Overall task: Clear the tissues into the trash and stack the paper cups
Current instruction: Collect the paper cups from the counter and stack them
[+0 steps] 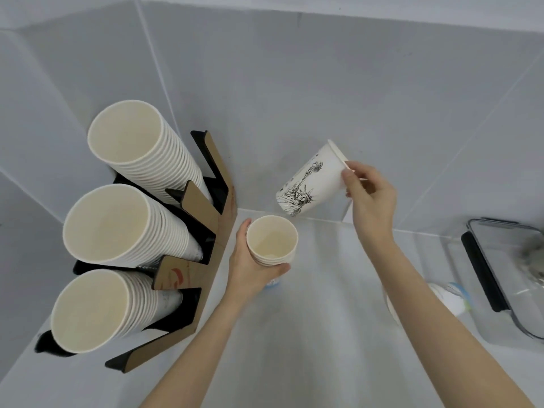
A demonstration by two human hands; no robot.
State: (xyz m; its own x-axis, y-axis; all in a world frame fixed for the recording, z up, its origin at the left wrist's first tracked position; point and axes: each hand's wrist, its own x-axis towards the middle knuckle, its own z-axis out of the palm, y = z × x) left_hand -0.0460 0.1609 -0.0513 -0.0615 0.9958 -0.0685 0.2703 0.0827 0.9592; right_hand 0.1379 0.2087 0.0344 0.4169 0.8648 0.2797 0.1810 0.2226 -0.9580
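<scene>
My left hand (pixel 250 269) grips a short stack of nested paper cups (pixel 272 241), mouth up, above the white counter. My right hand (pixel 369 195) pinches the rim of a single white paper cup (pixel 312 184) printed with a Statue of Liberty drawing. That cup hangs tilted, its base pointing down-left, just above and to the right of the stack's mouth. Another paper cup (pixel 447 298) lies on its side on the counter, partly hidden behind my right forearm. No tissue or trash bin shows.
A black and brown cup holder (pixel 206 219) at the left carries three tall slanted stacks of paper cups (pixel 117 225). A clear container with a black handle (pixel 500 278) stands at the right edge. Grey tiled walls close the corner behind.
</scene>
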